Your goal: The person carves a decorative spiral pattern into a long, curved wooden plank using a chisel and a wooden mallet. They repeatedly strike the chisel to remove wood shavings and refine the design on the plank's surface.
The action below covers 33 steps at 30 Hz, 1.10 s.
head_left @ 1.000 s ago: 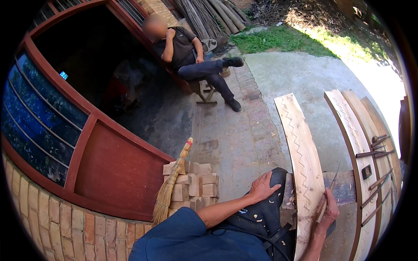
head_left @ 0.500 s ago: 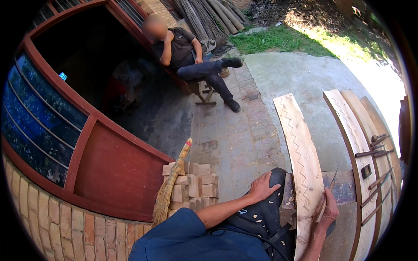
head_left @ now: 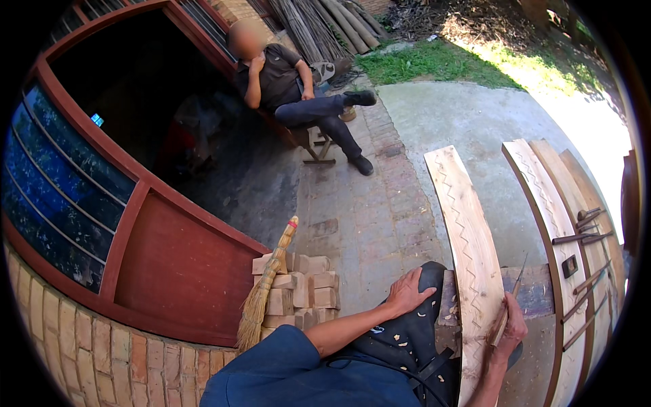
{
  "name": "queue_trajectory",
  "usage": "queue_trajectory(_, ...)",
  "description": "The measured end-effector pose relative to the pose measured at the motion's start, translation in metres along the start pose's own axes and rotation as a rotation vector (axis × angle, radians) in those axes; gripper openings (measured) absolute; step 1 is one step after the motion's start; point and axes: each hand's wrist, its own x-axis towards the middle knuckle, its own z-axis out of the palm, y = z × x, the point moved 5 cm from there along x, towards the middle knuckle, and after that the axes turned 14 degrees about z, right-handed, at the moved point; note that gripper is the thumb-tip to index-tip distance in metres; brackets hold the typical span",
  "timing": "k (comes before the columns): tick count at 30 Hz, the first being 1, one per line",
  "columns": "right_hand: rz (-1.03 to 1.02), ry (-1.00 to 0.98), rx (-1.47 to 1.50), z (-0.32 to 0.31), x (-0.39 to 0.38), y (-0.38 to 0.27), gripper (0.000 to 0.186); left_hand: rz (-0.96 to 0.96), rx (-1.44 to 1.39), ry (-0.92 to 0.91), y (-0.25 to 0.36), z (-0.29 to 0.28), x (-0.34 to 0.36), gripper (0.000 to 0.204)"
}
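Right hand (head_left: pixel 513 327): grip still clamped on wooden-handled tool (head_left: pixel 500 325) at zigzag-marked board (head_left: pixel 469 230) edge. Left hand (head_left: pixel 409 293) still flat on knee (head_left: pixel 434 273). Seated person (head_left: pixel 279 85): raised hand (head_left: pixel 257 63) shifted toward chin.

We see the zigzag plank (head_left: pixel 478 237) only in part, because the lower edge cuts off its near end; whether its line (head_left: pixel 462 222) is carved or drawn, we cannot tell. At the plank's right edge, the right hand (head_left: pixel 513 325) hides a part of the pointed tool (head_left: pixel 500 327). Farther right of the plank, the boards (head_left: pixel 539 183) run out of the view below, and several tools (head_left: pixel 568 239) on them are too small for us to name. Left of the plank, the broom (head_left: pixel 261 298) partly covers the wooden blocks (head_left: pixel 303 288), the doorway (head_left: pixel 156 81) is too dark inside, and the seated person's head (head_left: pixel 247 39) is blurred.
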Motion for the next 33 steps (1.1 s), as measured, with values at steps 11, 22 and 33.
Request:
queue_trajectory(11, -0.025, -0.002, -0.007, 0.001, 0.0, 0.003, 0.035, 0.002, 0.009, 0.011, 0.001, 0.0, 0.0, 0.092)
queue_trajectory(22, -0.032, -0.012, -0.021, 0.001, -0.001, 0.005, 0.036, 0.005, 0.002, 0.025, -0.002, 0.004, -0.002, 0.091)
queue_trajectory(33, 0.09, 0.145, 0.051, -0.009, 0.006, -0.011, 0.038, 0.032, 0.022, 0.032, 0.008, -0.017, 0.012, 0.092)
